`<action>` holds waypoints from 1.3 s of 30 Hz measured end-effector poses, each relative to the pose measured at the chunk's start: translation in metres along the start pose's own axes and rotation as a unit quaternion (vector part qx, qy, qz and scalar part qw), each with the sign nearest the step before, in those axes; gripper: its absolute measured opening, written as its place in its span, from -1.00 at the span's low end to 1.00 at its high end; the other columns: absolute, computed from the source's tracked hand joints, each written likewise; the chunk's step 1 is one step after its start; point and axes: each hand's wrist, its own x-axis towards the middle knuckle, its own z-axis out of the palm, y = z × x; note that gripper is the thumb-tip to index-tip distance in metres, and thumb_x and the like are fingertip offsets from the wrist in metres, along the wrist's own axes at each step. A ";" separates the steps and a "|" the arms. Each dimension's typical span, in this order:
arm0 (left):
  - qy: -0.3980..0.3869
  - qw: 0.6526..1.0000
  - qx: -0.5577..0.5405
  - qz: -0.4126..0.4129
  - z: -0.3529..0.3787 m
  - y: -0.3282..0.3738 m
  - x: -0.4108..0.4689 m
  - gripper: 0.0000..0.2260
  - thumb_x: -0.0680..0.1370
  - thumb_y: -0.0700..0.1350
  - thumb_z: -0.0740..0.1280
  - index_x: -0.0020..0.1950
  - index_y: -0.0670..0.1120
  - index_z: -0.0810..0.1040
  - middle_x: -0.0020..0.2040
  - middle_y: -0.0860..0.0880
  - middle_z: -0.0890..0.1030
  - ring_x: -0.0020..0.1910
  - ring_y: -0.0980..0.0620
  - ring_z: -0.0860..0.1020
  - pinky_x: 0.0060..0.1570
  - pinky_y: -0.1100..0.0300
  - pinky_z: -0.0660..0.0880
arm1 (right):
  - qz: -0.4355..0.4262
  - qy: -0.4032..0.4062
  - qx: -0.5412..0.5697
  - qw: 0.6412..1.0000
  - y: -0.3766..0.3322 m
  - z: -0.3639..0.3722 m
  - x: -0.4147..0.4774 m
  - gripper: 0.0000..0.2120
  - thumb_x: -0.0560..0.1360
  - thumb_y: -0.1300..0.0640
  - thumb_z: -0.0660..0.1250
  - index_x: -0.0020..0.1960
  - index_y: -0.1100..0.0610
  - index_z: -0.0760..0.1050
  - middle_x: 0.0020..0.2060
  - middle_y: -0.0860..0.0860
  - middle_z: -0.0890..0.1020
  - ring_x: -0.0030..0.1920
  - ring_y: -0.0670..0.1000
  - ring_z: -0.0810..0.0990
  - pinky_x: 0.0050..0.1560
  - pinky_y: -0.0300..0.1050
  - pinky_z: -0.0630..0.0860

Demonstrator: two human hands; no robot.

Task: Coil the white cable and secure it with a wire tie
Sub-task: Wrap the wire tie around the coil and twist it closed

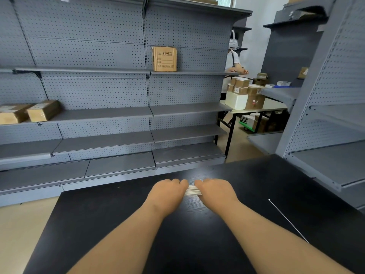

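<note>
1. The coiled white cable, bunched into short parallel strands, sits just over the black wood-grain table, between two fists.
2. The left hand clenches one end of the bundle and the right hand clenches the other (only a short stretch shows between them).
3. A thin, straight white wire tie lies on the table, well apart to the right.
4. Grey perforated metal shelving behind bears a brown cardboard box.

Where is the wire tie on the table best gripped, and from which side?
Probably at its far end, pinched from above by the right hand: the wire tie lies flat and thin on the black table, on that hand's side, and its near end is hidden behind the forearm.
</note>
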 end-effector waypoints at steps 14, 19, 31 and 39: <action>-0.009 0.999 -0.031 0.003 -0.013 0.012 0.004 -0.84 0.52 -0.25 0.16 0.08 -0.14 0.39 0.00 -0.14 0.55 -0.05 -0.17 0.55 -0.23 0.08 0.36 | 0.022 0.011 -0.009 1.000 0.010 -0.001 -0.012 -0.85 0.56 0.16 0.14 0.09 0.14 0.40 -0.02 0.12 0.61 -0.01 0.19 0.57 0.02 0.01 0.42; -0.030 0.999 -0.040 0.006 -0.013 0.018 0.003 -0.80 0.52 -0.27 0.13 0.13 -0.12 0.37 0.01 -0.16 0.55 -0.05 -0.20 0.55 -0.21 0.05 0.37 | 0.024 -0.010 -0.041 0.999 0.013 -0.003 -0.016 -0.86 0.57 0.16 0.13 0.11 0.13 0.39 -0.03 0.10 0.60 0.02 0.18 0.55 0.38 0.22 0.19; -0.059 0.996 -0.055 0.032 -0.005 0.044 0.008 -0.84 0.54 -0.21 0.12 0.11 -0.12 0.36 -0.02 -0.16 0.60 -0.09 -0.23 0.57 -0.26 0.05 0.35 | -0.012 -0.027 -0.021 0.999 0.031 -0.003 -0.041 -0.79 0.60 0.11 0.10 0.16 0.17 0.37 0.04 0.15 0.58 -0.03 0.24 0.58 -0.22 -0.04 0.27; -0.017 0.994 -0.060 0.087 -0.008 0.071 0.027 -0.72 0.57 0.08 0.10 0.11 -0.09 0.36 0.04 -0.09 0.58 -0.05 -0.18 0.56 -0.17 0.05 0.41 | 0.024 -0.046 0.002 0.999 0.070 0.005 -0.050 -0.75 0.58 0.11 0.13 0.22 0.19 0.36 0.04 0.21 0.58 -0.01 0.26 0.58 -0.22 -0.04 0.27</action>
